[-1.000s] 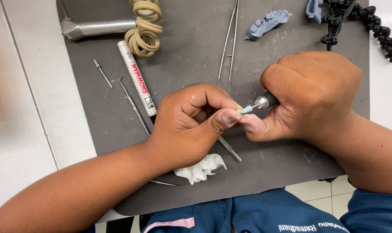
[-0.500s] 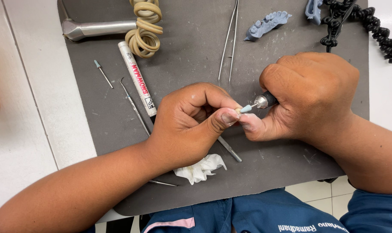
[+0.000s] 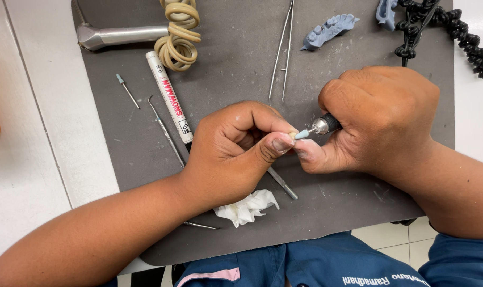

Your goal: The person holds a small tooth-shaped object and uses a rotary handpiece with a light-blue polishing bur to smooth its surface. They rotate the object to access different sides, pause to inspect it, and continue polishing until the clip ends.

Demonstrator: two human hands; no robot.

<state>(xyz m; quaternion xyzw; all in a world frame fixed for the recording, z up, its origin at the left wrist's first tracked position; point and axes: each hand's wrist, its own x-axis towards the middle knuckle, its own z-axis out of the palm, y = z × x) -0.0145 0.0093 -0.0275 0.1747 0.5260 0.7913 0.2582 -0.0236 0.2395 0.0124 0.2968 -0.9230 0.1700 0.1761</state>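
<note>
Next to nothing has moved since a second ago: both hands sit in the same spot over the grey mat (image 3: 358, 212), and the tool's tip meets the left fingertips just as before. So the fine work at that one point goes on, steady, with no shift of grip.

The right hand (image 3: 379, 119) is clenched around a small rotary tool (image 3: 324, 125); only its metal collar and pale blue tip (image 3: 301, 134) poke out of the fist. Its long axis runs nearly level across the view, tilted slightly down, tip pointing to the person's left. The left hand (image 3: 233, 151) is curled tight, thumb and forefinger pinched together right at that tip; whatever sits in the pinch is hidden, too small to tell.

Beneath the left hand lies a crumpled white tissue (image 3: 246, 206), with a thin metal pick (image 3: 167, 133) running under the wrist. Farther up the surface rest a white marker (image 3: 169, 98), tweezers (image 3: 283, 50), a coiled beige hose (image 3: 178, 34) and a blue-grey tooth model (image 3: 329, 31).
</note>
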